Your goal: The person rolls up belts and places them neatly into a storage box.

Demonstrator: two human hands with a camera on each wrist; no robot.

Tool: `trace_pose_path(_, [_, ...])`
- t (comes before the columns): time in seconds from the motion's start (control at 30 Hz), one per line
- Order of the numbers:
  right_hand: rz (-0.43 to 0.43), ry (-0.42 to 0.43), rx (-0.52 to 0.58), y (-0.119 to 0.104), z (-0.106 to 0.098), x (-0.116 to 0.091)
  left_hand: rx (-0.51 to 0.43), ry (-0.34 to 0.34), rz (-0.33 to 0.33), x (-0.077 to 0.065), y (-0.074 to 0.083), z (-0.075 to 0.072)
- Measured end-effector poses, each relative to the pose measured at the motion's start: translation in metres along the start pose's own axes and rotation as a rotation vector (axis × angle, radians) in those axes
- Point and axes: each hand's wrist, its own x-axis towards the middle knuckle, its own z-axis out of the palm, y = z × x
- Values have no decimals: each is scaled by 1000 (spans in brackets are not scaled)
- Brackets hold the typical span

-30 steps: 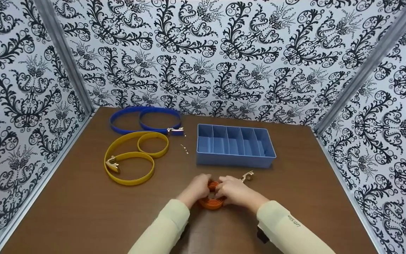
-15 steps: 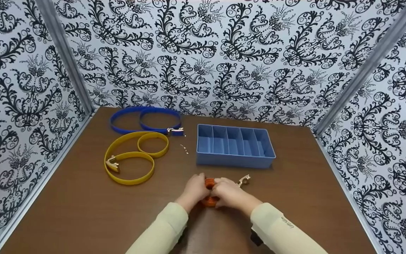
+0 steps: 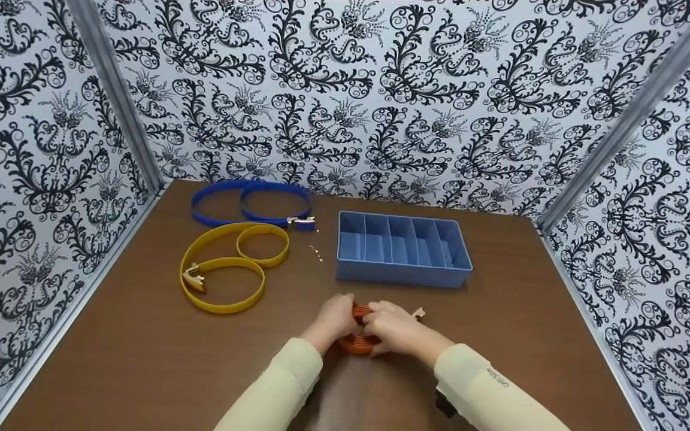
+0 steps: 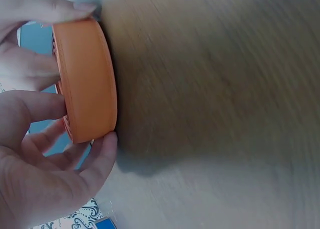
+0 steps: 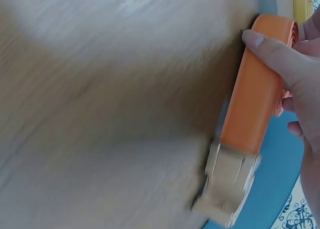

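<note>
- Head view, first: coiled orange belt [image 3: 359, 346] on the near part of the table [image 3: 141, 341], just in front of the blue tray [image 3: 403, 273] and apart from it. Spiral edge faces up.
- Left hand [image 3: 334, 318] and right hand [image 3: 398, 328] sit on either side of the coil, fingers bent and gripping it between them.
- Gold buckle [image 3: 419, 313] of the orange belt pokes out beyond the right hand, mostly hidden.
- Tray split by upright dividers into five compartments.
- Yellow belt [image 3: 225, 309] lies in loose loops to the left, its metal clasp [image 3: 193, 276] at the outer side. Blue belt [image 3: 243, 183] just behind it, looped likewise, near the back wall [image 3: 345, 114], which is papered in black scrollwork on white.
- Left wrist view: smooth outer face of the coil in plain sight. Left hand pinches its lower end, thumb or finger (cannot tell which) on the outer face; right hand grips the upper end, with fingers reaching into the coil.
- Right wrist view: right thumb pressed on the outer band, other fingers round by the coil's edge. Beyond the hand the strap runs straight to the buckle. Tray shows behind.
</note>
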Motion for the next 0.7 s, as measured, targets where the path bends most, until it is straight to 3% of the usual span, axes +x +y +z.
trace_pose_path(0.3, [-50, 15, 9, 2, -4, 0, 44, -16, 98, 3, -3, -2])
trace_pose_path(0.5, [-55, 24, 39, 1, -1, 2, -28, 43, 152, -2, -10, -2])
trace_pose_path(0.6, [-33, -6, 37, 1, 0, 3, -88, 95, 140, -5, -11, 0])
trace_pose_path(0.7, [-14, -16, 32, 1, 1, 3, -103, 134, 56, -10, -6, 1])
